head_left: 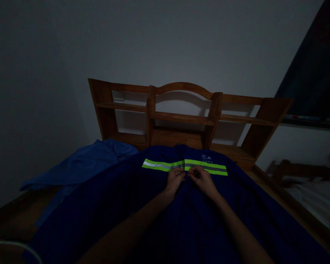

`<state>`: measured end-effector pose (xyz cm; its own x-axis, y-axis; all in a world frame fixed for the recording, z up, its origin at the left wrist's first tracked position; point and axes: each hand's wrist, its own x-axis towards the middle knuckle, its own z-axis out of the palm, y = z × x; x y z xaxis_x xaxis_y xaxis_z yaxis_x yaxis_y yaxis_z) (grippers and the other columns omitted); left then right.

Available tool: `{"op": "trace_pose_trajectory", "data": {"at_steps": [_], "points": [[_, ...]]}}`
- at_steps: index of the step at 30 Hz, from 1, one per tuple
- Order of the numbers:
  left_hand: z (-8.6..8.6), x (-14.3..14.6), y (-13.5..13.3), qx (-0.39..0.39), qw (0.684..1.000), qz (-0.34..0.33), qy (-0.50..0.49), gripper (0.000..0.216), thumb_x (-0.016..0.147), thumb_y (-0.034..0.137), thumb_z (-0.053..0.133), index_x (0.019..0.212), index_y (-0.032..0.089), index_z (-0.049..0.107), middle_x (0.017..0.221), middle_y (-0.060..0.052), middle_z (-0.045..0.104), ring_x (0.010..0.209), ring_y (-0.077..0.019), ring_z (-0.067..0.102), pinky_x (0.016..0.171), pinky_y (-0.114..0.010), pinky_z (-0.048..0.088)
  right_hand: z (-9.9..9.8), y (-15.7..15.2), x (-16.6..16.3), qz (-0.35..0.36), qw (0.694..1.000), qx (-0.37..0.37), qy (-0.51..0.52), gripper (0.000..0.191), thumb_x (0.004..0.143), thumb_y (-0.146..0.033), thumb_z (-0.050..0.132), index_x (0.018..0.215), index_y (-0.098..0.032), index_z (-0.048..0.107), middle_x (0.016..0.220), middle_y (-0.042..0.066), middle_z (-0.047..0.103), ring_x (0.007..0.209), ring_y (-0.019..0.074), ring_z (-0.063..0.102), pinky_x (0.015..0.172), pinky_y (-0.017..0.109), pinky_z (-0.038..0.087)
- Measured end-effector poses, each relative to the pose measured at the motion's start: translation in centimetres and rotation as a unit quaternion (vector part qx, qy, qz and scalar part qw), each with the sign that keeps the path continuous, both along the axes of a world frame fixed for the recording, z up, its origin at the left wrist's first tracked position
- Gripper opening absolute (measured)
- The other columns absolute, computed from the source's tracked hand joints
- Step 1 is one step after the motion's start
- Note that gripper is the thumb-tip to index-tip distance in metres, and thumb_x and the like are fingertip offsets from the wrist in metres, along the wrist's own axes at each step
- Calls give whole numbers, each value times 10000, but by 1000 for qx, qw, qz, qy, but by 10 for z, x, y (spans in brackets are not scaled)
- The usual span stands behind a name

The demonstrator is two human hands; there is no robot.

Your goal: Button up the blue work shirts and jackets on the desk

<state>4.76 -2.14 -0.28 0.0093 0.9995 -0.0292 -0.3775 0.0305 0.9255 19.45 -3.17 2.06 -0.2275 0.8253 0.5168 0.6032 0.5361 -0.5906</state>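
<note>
A dark blue work jacket (121, 205) lies spread flat on a wooden bed, chest up, with a yellow-green and silver reflective band (165, 165) across it and a small white logo (206, 158). My left hand (175, 179) and my right hand (202, 179) meet at the jacket's centre front just below the band. Both have their fingers curled and pinched on the cloth edges there. What exactly sits between the fingertips is too dark to make out.
A second, lighter blue garment (82, 165) lies crumpled at the left. Behind stands a wooden headboard with shelves (181, 117) against a pale wall. Another bed (313, 194) is at the right. A white cable (13, 245) curves at the lower left.
</note>
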Motion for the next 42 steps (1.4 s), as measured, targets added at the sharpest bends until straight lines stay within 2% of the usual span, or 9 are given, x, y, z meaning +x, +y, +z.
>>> {"op": "trace_pose_trajectory", "data": {"at_steps": [7,17,24,34,42], "points": [[-5,-2,2,8,1000,-5,10,238,597,61,597,822,131,569,657,-7,610,594,-103,586,592,-214,459,1,-3,-2,6,999,-33,25,141,823,-309,535,813,-184,601,788,18,598,682,141,557,629,237,418],[-7,-3,6,41,998,-17,54,234,568,120,653,789,146,579,596,16,608,514,-95,551,511,-196,404,-10,6,3,-5,987,-116,112,197,798,-353,538,793,-172,615,703,16,614,601,142,561,541,226,404],[-9,-1,10,65,993,12,97,336,457,131,762,746,149,590,616,24,585,590,-117,570,551,-208,415,-15,14,6,39,965,-178,191,288,740,-437,606,751,-149,614,549,-5,566,497,122,503,474,214,353],[-10,-6,11,167,966,9,196,246,556,101,691,779,159,606,653,15,598,634,-125,591,618,-226,455,-14,14,3,46,928,-259,265,295,679,-436,663,701,-146,613,483,-19,544,424,89,438,442,208,290],[-4,-8,7,211,941,22,263,210,621,91,623,813,175,631,672,9,617,656,-131,605,627,-223,458,-17,15,4,46,932,-257,253,317,667,-455,661,717,-144,632,486,-13,551,430,98,459,438,209,294]]}}
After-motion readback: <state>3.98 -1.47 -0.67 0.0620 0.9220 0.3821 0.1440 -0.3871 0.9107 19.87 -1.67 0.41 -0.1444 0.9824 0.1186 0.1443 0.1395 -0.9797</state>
